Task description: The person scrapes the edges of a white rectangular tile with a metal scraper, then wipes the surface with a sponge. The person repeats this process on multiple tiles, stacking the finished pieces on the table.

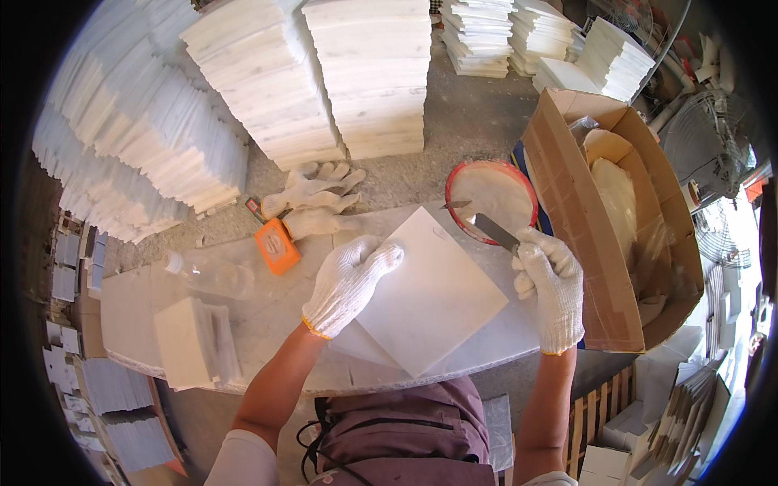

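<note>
A square white stone tile is turned cornerwise over the pale slab table in front of me. My left hand, in a white knitted glove, grips its upper left edge, thumb on the face; the fingers beneath are hidden. Right of the tile, my gloved right hand is closed around a putty knife, its flat dark blade pointing up and left. The blade tip is over a round red-rimmed tub of whitish material. A second small pointed blade crosses the tub's left rim.
Spare white gloves, an orange tape measure and a clear plastic bottle lie left. Several tiles stand at the table's left end. A cardboard box with plastic bags stands right. Tall tile stacks rise beyond the table.
</note>
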The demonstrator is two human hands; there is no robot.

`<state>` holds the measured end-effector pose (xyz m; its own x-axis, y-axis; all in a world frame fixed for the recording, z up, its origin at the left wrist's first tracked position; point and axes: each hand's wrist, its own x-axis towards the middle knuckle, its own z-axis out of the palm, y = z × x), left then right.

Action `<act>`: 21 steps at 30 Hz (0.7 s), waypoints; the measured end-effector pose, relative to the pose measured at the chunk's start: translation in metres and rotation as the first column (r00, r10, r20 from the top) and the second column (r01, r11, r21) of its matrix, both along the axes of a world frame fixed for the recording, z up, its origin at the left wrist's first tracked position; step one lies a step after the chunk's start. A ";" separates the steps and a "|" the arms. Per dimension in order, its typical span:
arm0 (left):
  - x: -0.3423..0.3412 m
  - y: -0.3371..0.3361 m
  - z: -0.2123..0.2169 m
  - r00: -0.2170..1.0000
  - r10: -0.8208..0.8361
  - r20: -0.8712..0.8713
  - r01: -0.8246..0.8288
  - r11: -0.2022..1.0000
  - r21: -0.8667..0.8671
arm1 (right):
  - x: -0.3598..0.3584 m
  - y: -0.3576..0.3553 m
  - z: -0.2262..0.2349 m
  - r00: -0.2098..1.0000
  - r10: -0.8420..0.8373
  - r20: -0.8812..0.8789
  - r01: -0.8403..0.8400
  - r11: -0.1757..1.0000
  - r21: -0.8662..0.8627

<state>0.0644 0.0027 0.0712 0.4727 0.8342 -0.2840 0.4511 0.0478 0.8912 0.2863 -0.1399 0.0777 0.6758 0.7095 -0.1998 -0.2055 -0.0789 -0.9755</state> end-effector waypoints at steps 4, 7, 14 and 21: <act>0.002 -0.003 -0.003 1.000 0.007 0.004 -0.007 0.998 0.065 | -0.009 0.000 -0.001 0.999 0.022 0.042 -0.021 1.000 -0.022; -0.001 0.000 -0.010 0.998 -0.024 -0.058 0.030 0.993 0.113 | -0.012 0.000 -0.005 0.991 0.038 0.126 -0.036 0.999 -0.022; 0.002 -0.002 -0.009 0.999 -0.016 -0.033 0.022 0.985 0.174 | -0.021 0.002 -0.009 0.956 0.008 0.293 -0.011 1.000 0.010; 0.002 -0.002 -0.008 0.996 -0.022 -0.087 0.039 0.978 0.206 | -0.025 0.002 -0.005 0.968 0.013 0.252 -0.013 1.000 0.001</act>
